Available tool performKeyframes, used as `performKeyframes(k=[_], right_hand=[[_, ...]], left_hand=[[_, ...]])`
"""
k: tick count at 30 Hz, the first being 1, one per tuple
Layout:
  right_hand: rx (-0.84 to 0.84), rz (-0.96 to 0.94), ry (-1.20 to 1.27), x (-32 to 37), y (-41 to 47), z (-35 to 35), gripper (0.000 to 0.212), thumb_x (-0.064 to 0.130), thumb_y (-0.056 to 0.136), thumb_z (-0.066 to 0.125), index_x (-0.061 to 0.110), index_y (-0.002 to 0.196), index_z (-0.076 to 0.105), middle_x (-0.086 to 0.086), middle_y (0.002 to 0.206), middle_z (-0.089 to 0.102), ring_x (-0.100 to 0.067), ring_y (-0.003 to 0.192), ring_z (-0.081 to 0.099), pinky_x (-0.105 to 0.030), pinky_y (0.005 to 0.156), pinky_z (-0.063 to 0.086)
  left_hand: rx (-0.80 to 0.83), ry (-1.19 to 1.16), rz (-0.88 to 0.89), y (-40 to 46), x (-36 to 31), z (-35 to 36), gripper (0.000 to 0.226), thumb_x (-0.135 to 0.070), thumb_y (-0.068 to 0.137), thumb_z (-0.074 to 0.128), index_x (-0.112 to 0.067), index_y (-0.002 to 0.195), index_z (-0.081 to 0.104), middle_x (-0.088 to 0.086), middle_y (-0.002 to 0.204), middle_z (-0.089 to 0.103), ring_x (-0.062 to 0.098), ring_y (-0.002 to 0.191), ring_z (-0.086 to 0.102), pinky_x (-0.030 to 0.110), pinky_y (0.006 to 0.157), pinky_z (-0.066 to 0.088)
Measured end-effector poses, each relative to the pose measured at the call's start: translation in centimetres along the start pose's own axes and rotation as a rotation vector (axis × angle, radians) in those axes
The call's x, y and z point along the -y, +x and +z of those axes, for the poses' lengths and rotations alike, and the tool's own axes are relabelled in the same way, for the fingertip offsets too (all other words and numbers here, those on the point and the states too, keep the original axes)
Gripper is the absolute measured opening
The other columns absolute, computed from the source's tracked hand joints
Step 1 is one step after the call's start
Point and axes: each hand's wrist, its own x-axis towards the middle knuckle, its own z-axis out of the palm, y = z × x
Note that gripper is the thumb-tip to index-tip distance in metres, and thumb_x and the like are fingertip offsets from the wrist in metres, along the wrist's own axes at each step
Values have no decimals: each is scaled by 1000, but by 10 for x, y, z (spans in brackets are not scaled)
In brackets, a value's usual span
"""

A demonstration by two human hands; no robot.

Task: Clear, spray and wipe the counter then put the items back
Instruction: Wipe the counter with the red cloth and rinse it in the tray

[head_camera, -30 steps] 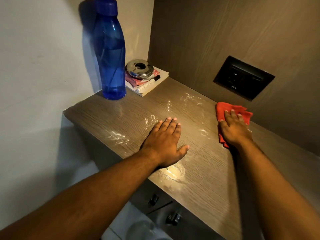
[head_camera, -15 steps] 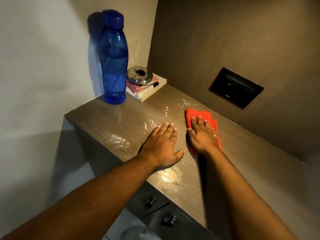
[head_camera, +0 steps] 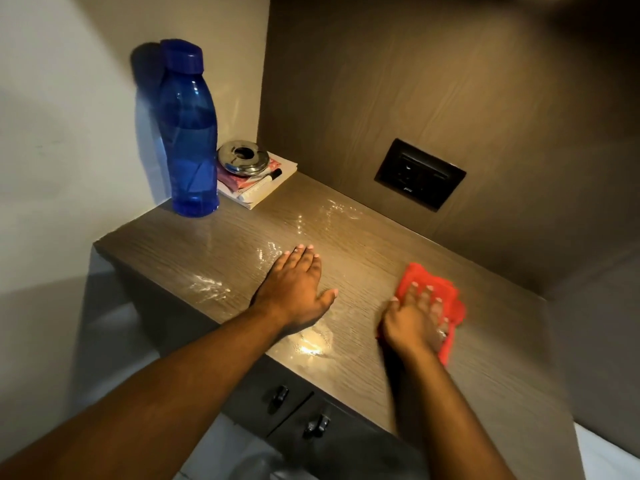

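A wood-grain counter carries wet spray patches near its front edge and middle. My left hand lies flat on the counter, palm down, fingers together, holding nothing. To its right my right hand presses a red cloth flat against the counter; the hand is blurred. A tall blue bottle stands in the back left corner. Beside it a shiny round metal lid or dish rests on a small stack of booklets and packets.
A black switch and socket panel is set in the wood back wall. A white wall closes the left side. Below the counter front are drawers with two dark knobs.
My right hand has swept the red cloth from the back right toward the middle, then back right and nearer the front edge. My left hand has stayed flat in place.
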Motion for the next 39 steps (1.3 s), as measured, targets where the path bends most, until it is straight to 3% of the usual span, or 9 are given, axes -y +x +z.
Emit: performKeyframes(k=[4, 6, 9, 12, 14, 17, 25, 35, 39], right_hand=[[74, -326, -16, 23, -54, 16, 64, 48, 101, 21, 23, 157, 2, -5, 165, -7, -31, 152, -8, -51, 119, -7], [109, -381, 92, 12, -52, 2, 62, 45, 102, 26, 23, 157, 9, -6, 166, 0, -28, 153, 0, -48, 122, 1], [-16, -270, 273, -42, -36, -25, 52, 26, 103, 35, 13, 153, 30, -12, 162, 24, -25, 150, 19, -37, 123, 17], [-124, -49, 175, -111, -39, -31, 36, 30, 98, 39, 18, 129, 53, -17, 142, 49, -34, 131, 44, -46, 108, 40], [-178, 43, 93, -133, -53, -21, 26, 42, 94, 33, 28, 104, 52, -9, 121, 53, -32, 112, 51, -50, 92, 50], [-255, 105, 1, -135, -58, -7, 30, 45, 96, 27, 27, 102, 52, -8, 123, 52, -33, 117, 48, -54, 96, 47], [-188, 96, 9, -87, -53, 9, 48, 40, 94, 21, 24, 132, 46, -14, 152, 36, -37, 147, 20, -63, 116, 16], [-184, -22, 37, -29, -46, 28, 58, 48, 97, 14, 25, 147, 32, -11, 161, 24, -33, 151, 14, -62, 118, 9], [-188, -31, 5, -32, -46, 29, 61, 51, 96, 13, 25, 148, 33, -10, 161, 25, -32, 150, 16, -60, 118, 9]], left_hand=[[-74, -98, 46, -3, -7, -15, 66, -54, 96, 16, -19, 151, 23, 3, 162, 15, 19, 149, 3, 36, 118, 1], [-121, -74, 146, -3, -20, -23, 58, -46, 98, 21, -20, 149, 29, 3, 161, 20, 20, 149, 6, 36, 119, 4], [-90, -74, 240, 4, -69, -27, 50, -37, 99, 35, -17, 145, 39, 8, 158, 28, 24, 148, 16, 38, 119, 13], [61, -91, 149, 0, -139, -10, 65, -43, 96, 38, -9, 149, 26, 16, 159, 19, 33, 148, 7, 43, 120, 7], [180, -83, 55, -8, -169, 6, 79, -54, 93, 38, -7, 152, 12, 19, 161, 4, 35, 148, -8, 48, 118, -6], [198, 29, 56, -17, -175, 22, 86, -59, 93, 32, -3, 152, 5, 21, 160, -5, 36, 147, -12, 51, 116, -12], [183, 115, 224, -41, -76, -2, 77, -55, 97, 16, -6, 152, -9, 15, 161, -10, 26, 148, -13, 43, 120, -9], [145, 191, 135, -65, 110, -54, 62, -55, 96, 14, -31, 151, -4, -5, 162, 1, 13, 149, -1, 35, 116, -4], [120, 196, 46, -60, 170, -72, 63, -54, 96, 20, -29, 153, 5, -4, 162, 8, 14, 149, 5, 36, 117, 5]])
